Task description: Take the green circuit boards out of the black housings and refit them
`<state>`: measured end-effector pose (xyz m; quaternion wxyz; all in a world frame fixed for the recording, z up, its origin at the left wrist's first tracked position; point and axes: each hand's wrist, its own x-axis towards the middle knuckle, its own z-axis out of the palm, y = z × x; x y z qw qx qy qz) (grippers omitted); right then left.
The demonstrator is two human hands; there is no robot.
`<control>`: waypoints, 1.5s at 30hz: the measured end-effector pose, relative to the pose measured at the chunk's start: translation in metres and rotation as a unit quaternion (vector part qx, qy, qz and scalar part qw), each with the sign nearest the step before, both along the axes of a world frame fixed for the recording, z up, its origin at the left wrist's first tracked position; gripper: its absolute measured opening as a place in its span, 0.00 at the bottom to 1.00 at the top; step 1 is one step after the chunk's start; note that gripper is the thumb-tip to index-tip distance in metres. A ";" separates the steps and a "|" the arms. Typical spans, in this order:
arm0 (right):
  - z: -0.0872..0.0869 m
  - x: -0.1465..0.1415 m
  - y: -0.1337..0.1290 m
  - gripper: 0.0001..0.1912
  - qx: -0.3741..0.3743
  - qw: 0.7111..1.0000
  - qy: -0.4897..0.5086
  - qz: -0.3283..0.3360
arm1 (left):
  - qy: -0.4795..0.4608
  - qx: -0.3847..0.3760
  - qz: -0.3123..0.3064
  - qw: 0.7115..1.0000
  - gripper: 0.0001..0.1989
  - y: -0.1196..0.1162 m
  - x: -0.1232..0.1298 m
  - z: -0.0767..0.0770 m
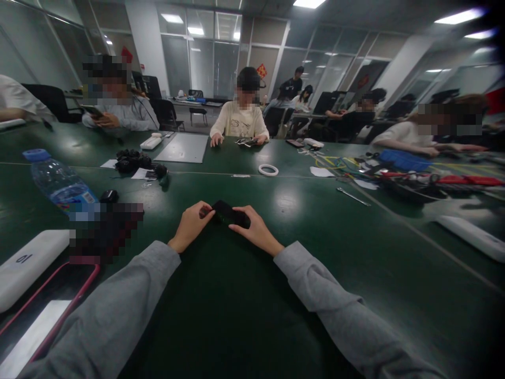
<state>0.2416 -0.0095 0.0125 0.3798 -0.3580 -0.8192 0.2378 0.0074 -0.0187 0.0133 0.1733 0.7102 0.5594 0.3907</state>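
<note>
A small black flat object (225, 214) is held between my two hands, just above the dark green table (244, 295). My left hand (194, 223) pinches its left end with thumb and fingertips. Around its right end curl the thumb and fingers of my right hand (252, 229). Faint green specks show on the object's dark face; finer detail is too small to tell. Both hands are closed on it, with grey sleeves at the wrists.
On the left are a water bottle (63, 184), a white power bank (35, 263) and a red-rimmed phone (51, 305). Ahead lies a tape roll (268, 170); a wrench (353, 196) and cables (339, 162) lie right. People sit across the table.
</note>
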 end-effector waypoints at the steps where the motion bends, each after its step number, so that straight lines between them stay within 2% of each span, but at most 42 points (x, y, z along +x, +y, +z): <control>1: 0.001 0.000 -0.001 0.26 -0.002 1.000 -0.003 0.011 | 0.004 -0.002 -0.005 1.000 0.13 0.000 -0.001 -0.001; 6: 0.005 -0.001 -0.002 0.23 -0.011 0.997 -0.028 0.071 | 0.000 0.001 -0.017 1.000 0.12 0.002 -0.003 -0.003; 13: 0.001 -0.001 -0.001 0.25 0.004 0.997 -0.047 0.056 | -0.027 -0.005 -0.023 0.999 0.09 0.005 -0.005 -0.004; 20: -0.005 0.000 0.004 0.25 0.007 0.999 -0.052 0.014 | -0.028 0.046 -0.012 0.998 0.06 0.008 -0.005 -0.010; 27: -0.005 0.000 0.005 0.20 0.010 1.000 -0.019 0.005 | -0.031 0.017 0.006 0.999 0.05 0.011 -0.007 -0.014; 36: -0.013 0.004 0.011 0.23 0.009 0.995 0.004 -0.103 | -0.044 0.006 0.047 0.998 0.06 0.012 -0.009 -0.013; 41: -0.014 0.004 0.012 0.24 0.023 0.993 0.023 -0.111 | -0.047 0.028 0.062 0.997 0.06 0.014 -0.009 -0.016; 45: -0.013 0.004 0.012 0.24 0.016 0.994 0.034 -0.102 | -0.068 0.058 0.083 0.993 0.12 0.016 -0.008 -0.018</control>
